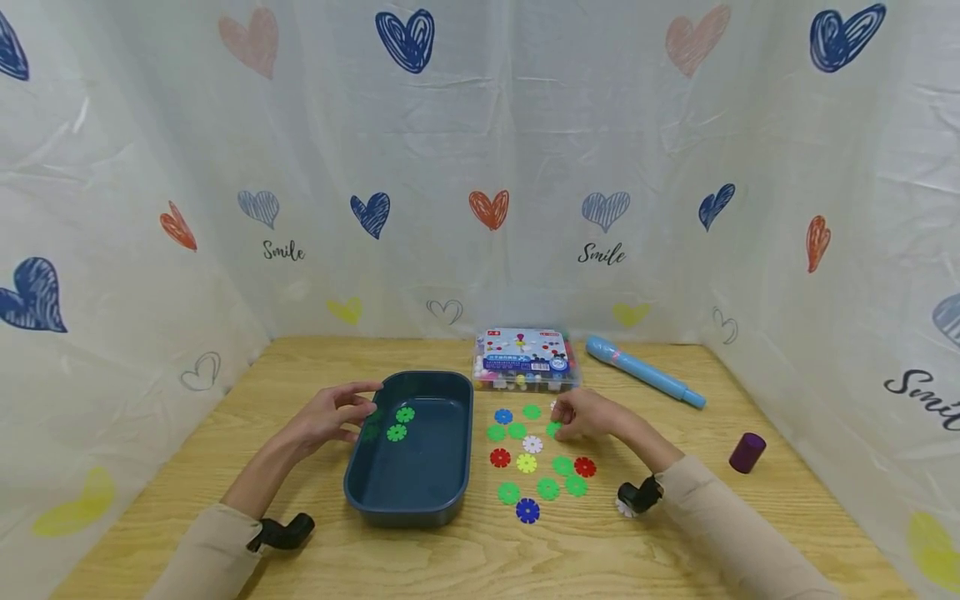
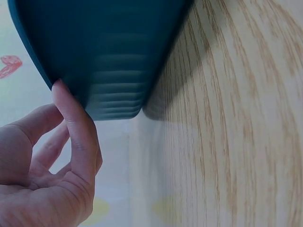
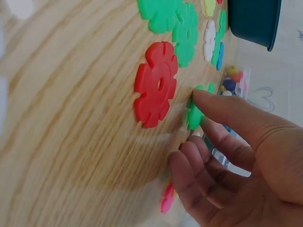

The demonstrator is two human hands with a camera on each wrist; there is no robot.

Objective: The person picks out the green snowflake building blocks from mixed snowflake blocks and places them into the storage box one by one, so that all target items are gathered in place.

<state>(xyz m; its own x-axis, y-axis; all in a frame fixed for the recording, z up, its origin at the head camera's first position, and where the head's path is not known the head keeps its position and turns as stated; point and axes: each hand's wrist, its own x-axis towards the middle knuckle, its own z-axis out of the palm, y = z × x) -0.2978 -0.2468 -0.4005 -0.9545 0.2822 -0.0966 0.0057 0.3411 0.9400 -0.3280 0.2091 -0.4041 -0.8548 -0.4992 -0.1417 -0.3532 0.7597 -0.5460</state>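
At the left stands a dark teal tray (image 1: 352, 492) with green notched interlocking discs inside. My left hand (image 1: 333, 414) holds its left rim near the far corner; in the left wrist view the fingers (image 2: 78, 137) meet the rim. My right hand (image 1: 588, 414) is over the loose discs right of the tray, thumb and index finger pinching a green disc (image 3: 194, 113) close to the table. Beside that hand lie a red disc (image 1: 585, 467) and another green disc (image 1: 562, 466). Further discs spread between hand and tray, among them a yellow one (image 1: 527, 463) and a dark blue one (image 1: 528, 511).
A clear box with a printed label (image 1: 525, 354) stands behind the discs. To its right lies a light blue microphone-shaped stick (image 1: 645, 371). A purple cylinder (image 1: 747, 452) sits at the far right of the wooden table (image 1: 675, 550). Heart-printed curtains (image 1: 487, 125) enclose the table.
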